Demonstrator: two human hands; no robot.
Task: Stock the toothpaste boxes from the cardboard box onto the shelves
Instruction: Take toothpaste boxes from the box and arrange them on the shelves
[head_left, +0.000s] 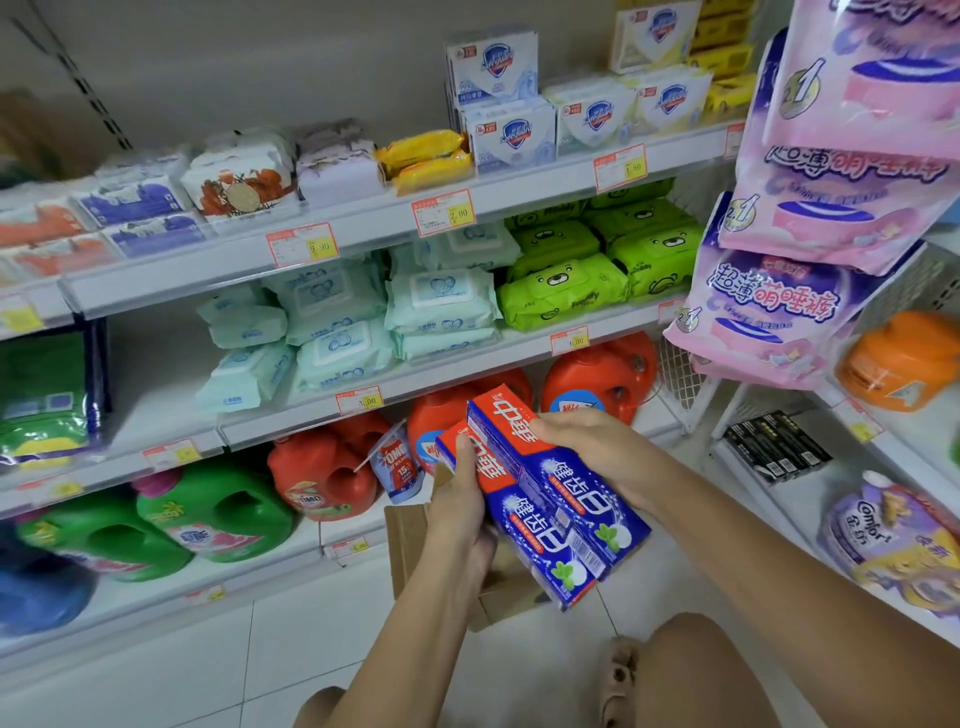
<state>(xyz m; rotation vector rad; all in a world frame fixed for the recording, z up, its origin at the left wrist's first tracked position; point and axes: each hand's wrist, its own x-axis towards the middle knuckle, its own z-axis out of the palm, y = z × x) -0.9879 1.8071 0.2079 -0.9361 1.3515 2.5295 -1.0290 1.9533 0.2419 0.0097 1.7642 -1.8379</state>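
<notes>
two red-and-blue toothpaste boxes are held side by side in mid-air, in front of the lower shelves (150, 384) and above the brown cardboard box (408, 540), which sits on the tiled floor (260, 649) partly hidden by the arms. the upper toothpaste box (571, 483) lies against the lower toothpaste box (530, 525), both tilted with their red ends up and to the left. the left hand (457, 514) grips the lower one, thumb pressed on its red end and fingers curled underneath. the right hand (592, 441) grips the upper one from the right, fingers wrapped over its top edge. behind them stand red detergent bottles (322, 478) and green detergent bottles (218, 514). one shelf up lie pale wet-wipe packs (441, 301) and bright green packs (561, 291). pink hanging packs (779, 312) dangle at the right.
</notes>
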